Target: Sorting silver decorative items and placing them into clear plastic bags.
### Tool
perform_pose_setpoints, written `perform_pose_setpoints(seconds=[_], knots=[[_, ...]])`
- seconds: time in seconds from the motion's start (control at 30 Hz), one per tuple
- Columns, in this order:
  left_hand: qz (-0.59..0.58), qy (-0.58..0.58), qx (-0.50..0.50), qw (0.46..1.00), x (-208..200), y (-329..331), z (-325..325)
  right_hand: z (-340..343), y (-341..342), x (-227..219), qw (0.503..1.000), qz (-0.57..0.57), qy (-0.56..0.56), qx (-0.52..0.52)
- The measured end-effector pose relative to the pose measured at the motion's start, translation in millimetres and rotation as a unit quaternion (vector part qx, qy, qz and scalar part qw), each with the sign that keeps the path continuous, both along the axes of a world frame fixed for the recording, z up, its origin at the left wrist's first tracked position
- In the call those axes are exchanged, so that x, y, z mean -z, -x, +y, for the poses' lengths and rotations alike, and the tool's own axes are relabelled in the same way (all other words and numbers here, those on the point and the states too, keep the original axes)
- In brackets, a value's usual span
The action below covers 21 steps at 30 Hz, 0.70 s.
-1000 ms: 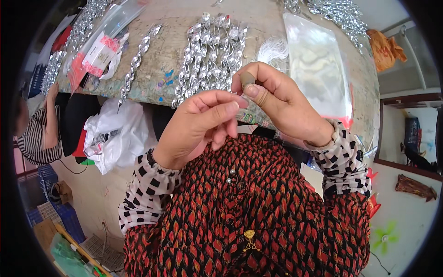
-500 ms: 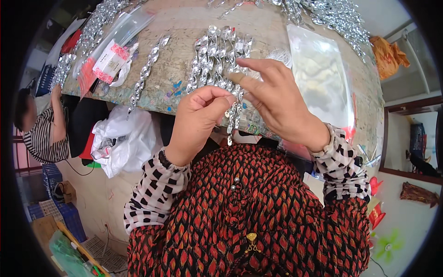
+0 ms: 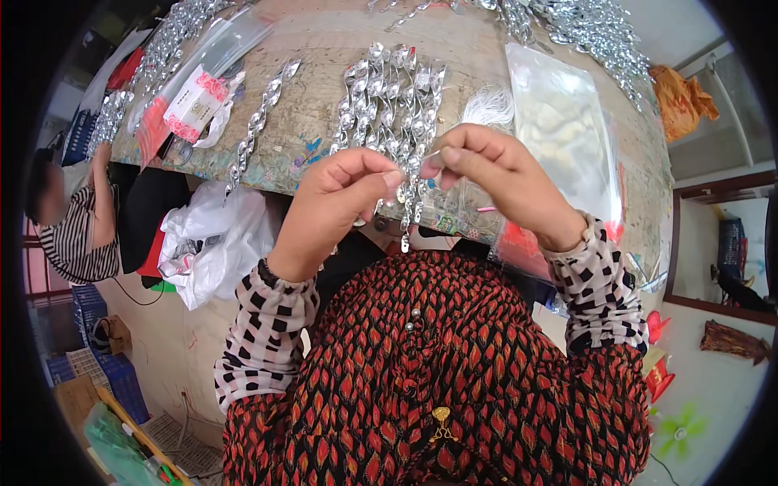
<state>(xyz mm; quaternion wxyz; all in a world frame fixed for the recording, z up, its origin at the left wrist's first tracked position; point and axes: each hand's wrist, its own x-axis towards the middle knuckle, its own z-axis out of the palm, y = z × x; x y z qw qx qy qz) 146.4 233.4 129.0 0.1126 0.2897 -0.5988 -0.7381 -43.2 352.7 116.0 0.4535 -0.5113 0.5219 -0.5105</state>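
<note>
Several silver twisted foil strips [image 3: 389, 97] lie side by side on the worktable in front of me, their lower ends passing between my hands and hanging over the near edge. My left hand [image 3: 340, 194] is closed in a pinch just left of these ends; what its fingertips hold is too small to make out. Opposite it, my right hand [image 3: 506, 182] pinches a thin white string [image 3: 434, 154] between thumb and forefinger. The fingertips of both hands are a short gap apart, above the strips. Beyond my right hand lies a loose bundle of white string [image 3: 489, 107].
Clear plastic bags [image 3: 559, 130] lie to the right. One foil strip [image 3: 258, 121] and a pink-and-white tissue pack [image 3: 194, 105] are at left. Piles of foil strips [image 3: 596, 40] stand at the far edge. A person in a striped shirt [image 3: 81, 235] sits at far left, near a white plastic bag [image 3: 219, 251].
My right hand has closed from loosely spread fingers into a pinch and moved slightly down, uncovering the string bundle. My left hand has shifted a little left and down, still pinching.
</note>
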Motion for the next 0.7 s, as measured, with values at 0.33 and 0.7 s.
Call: perform_pose_setpoints(seconds=[0.33, 0.7], knots=[[0.084, 0.001, -0.11, 0.99, 11.2, -2.2, 6.8, -17.7, -28.3, -2.0, 0.995, -0.092, 0.014, 0.017], [0.021, -0.021, -0.046, 0.999, 16.3, -12.5, -7.1, -15.8, -28.5, 4.0, 0.859, 0.457, 0.228, -0.028]])
